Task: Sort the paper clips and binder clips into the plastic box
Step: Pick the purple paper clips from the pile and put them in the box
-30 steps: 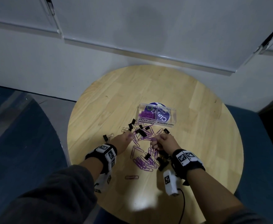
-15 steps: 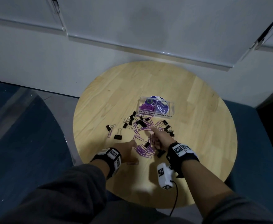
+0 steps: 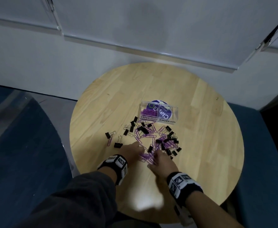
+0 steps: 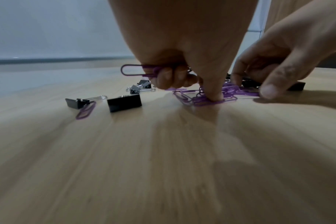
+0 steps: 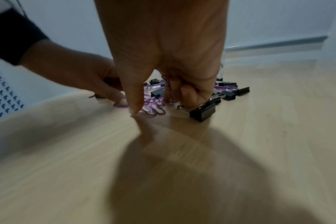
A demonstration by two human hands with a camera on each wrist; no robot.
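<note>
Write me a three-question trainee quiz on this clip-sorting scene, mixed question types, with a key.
1. True or false: the left hand holds purple paper clips in its curled fingers.
2. Multiple choice: in the plastic box, which labelled compartment already shows purple clips? A) PAPER CLIPS B) BINDER CLIPS C) both
3. Fill in: the loose black binder clips lie on the round wooden ____.

Key: 1 true; 2 A; 3 table
</note>
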